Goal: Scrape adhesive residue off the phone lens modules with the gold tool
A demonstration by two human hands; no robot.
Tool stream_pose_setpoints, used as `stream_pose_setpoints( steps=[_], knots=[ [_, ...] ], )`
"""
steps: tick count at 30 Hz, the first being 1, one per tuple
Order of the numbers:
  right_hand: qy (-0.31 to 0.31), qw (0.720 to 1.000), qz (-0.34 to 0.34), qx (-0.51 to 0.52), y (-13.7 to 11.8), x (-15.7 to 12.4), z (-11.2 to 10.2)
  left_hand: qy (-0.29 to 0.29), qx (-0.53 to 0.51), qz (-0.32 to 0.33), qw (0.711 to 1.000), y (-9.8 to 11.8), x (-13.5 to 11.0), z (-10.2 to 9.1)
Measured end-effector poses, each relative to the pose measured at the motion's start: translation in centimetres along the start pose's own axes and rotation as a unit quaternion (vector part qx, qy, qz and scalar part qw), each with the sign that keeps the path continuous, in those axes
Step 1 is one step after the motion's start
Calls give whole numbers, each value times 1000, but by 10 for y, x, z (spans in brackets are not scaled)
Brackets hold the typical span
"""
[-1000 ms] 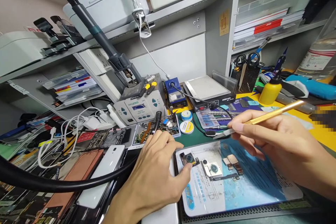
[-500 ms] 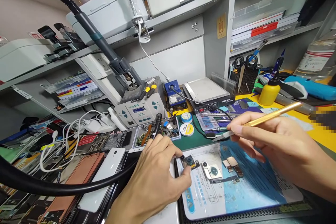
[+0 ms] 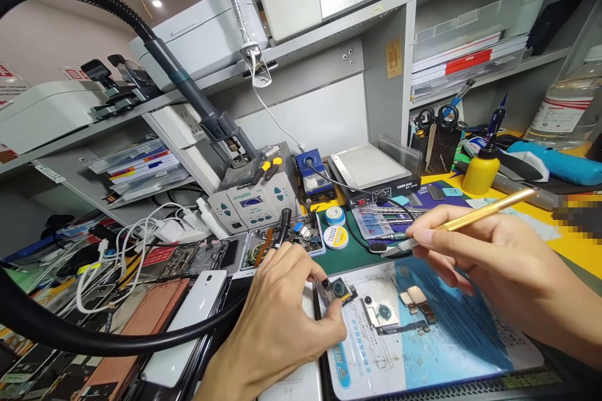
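Observation:
My left hand (image 3: 275,319) pinches a small camera module (image 3: 335,290) between thumb and fingers, lifted just over the left end of a blue-and-white work mat (image 3: 451,351). My right hand (image 3: 489,269) holds a gold-handled tool (image 3: 470,216) like a pen, its metal tip (image 3: 392,249) hovering above the mat's far edge, apart from the module. A second camera module (image 3: 382,313) with flex cable lies flat on the mat, with small gold-coloured parts (image 3: 414,296) beside it.
A soldering station (image 3: 251,200), a parts tray (image 3: 282,241), two round tins (image 3: 335,225) and a hot plate (image 3: 371,172) stand behind the mat. Phones (image 3: 188,326), cables and a thick black hose (image 3: 94,341) crowd the left. A yellow bottle (image 3: 480,169) stands at right.
My left hand has picked the camera module up off the mat and tilted it. My right hand with the gold tool has barely moved. The view has shifted slightly downward.

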State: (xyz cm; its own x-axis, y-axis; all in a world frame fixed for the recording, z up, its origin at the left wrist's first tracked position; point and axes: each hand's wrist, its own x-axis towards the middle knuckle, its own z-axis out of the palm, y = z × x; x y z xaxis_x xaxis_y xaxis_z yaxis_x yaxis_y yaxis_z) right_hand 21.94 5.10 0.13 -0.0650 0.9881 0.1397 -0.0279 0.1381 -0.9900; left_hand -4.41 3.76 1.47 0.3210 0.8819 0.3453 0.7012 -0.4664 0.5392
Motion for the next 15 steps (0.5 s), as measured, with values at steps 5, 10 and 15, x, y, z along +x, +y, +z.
stream_pose_setpoints(
  steps=[5, 10, 15],
  knots=[
    [4, 1000, -1, -6, 2, 0, -2, -33, -226, -97, 969, -2, 4, -10],
    [2, 1000, 7, -18, 12, 3, -7, -98, -510, -152, 841, -1, 7, -20],
    [-14, 999, 33, -41, 24, 8, -13, -105, -621, -180, 755, -1, 12, -20]
  ],
)
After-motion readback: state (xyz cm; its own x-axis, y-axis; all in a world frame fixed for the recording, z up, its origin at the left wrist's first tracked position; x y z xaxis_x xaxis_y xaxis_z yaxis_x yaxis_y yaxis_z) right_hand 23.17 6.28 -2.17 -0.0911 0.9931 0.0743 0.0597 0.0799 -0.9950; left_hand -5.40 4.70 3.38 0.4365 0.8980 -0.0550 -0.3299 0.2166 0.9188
